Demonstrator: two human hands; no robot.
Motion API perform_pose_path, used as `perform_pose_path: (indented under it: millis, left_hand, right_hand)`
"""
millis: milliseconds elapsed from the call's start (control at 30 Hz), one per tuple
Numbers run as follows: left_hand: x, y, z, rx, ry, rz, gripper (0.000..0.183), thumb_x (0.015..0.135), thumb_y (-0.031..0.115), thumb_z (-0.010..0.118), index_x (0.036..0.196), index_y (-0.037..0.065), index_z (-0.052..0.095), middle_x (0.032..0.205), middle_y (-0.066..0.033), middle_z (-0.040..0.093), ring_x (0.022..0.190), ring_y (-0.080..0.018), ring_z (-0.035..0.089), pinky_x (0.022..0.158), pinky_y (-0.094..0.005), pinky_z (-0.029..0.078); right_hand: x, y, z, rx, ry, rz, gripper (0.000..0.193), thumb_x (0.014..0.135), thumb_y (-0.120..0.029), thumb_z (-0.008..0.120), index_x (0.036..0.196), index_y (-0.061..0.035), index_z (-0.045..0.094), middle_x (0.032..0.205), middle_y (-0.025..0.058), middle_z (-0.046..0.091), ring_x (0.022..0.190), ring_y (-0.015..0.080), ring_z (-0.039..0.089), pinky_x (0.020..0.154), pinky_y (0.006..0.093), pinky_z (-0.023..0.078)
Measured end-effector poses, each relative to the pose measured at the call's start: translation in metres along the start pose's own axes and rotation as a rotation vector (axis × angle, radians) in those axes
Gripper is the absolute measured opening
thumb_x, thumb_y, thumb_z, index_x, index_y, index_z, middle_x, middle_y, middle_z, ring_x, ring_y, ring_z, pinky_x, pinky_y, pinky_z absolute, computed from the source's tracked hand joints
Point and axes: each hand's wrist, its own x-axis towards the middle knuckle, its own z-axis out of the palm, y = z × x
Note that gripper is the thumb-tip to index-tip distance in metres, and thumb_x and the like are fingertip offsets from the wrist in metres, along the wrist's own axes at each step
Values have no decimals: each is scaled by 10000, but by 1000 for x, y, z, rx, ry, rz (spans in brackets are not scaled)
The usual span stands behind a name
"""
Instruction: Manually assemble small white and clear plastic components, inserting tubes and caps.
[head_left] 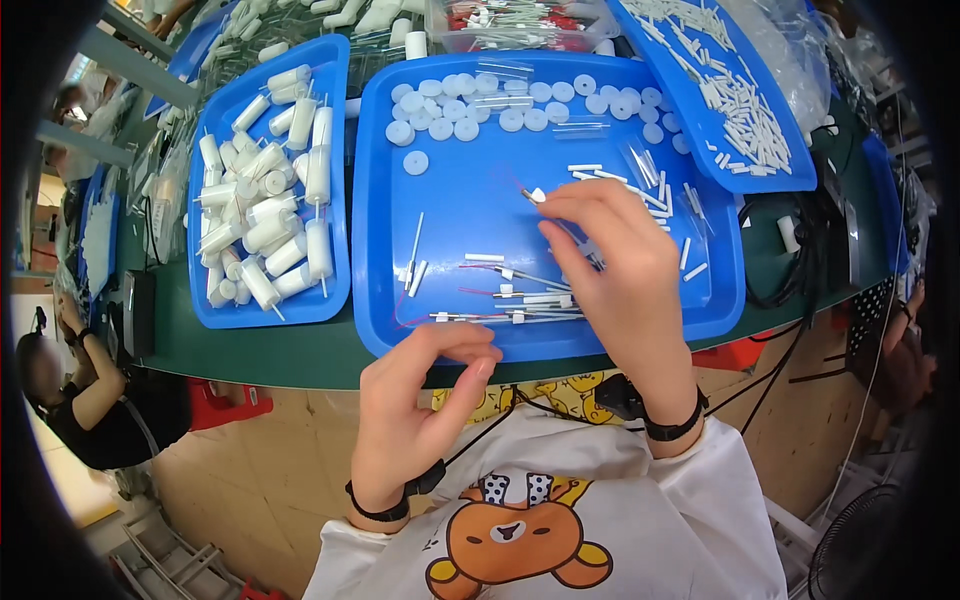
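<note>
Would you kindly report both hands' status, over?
Right hand pinching small white piece over blue tray. Left hand loosely curled, seemingly empty. Wired parts lie between hands.

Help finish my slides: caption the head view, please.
Right fingers pinch a small, partly white piece over a blue tray; left fingers curl by its near edge.

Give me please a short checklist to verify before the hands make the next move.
1. Right hand pinches a small wired piece: ok.
2. Grip on that piece is firm: cannot tell.
3. Left hand is free: ok, no piece visible in it.
4. White discs lie in the large blue tray: ok, toward its far side.
5. Discs all grouped together: not ok, one lies apart.
</note>
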Motion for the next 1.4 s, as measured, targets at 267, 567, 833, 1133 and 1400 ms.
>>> perform_pose_path:
  millis: [267, 567, 833, 1133, 1400]
  left_hand:
    - [15, 14, -5, 88, 68, 9, 96, 803, -18, 627, 897, -21, 607, 810, -97, 651, 729, -172, 651, 681, -260, 493]
    - [88, -14, -21, 1089, 152, 402, 229, 797, 91, 638, 1018, 38, 608, 1112, -111, 596, 1110, -290, 495, 943, -404, 366]
    - [90, -25, -17, 1037, 157, 301, 226, 821, 19, 585, 1044, 40, 615, 1015, -106, 595, 1049, -307, 519, 954, -412, 357]
    - [60, 8, -16, 74, 132, 134, 149, 874, 18, 576, 1019, 6, 611, 994, -95, 587, 958, -209, 572, 819, -301, 467]
    - [17, 13, -10, -757, -40, -122, 233, 915, 14, 520, 1145, -24, 510, 1185, -169, 560, 1044, -205, 586, 861, -314, 479]
  right_hand:
    - [-2, 2, -14, 142, 132, 153, 235, 746, 71, 644, 965, -11, 627, 885, 94, 631, 766, 205, 634, 693, 293, 494]
    - [-5, 6, -13, 323, 251, 272, 289, 805, 51, 567, 1087, -1, 604, 891, 115, 619, 764, 181, 599, 712, 280, 476]
    - [-6, 7, -20, 263, 122, 207, 267, 820, 39, 552, 1078, 12, 615, 890, 97, 546, 782, 171, 556, 709, 276, 453]
    - [-13, -12, -28, 296, -9, 207, 261, 843, 43, 554, 1095, 5, 608, 848, 99, 533, 723, 190, 545, 630, 281, 439]
    - [-27, -46, -52, 311, -184, 88, 325, 749, 52, 683, 1063, -23, 650, 806, 70, 525, 664, 161, 508, 553, 257, 408]
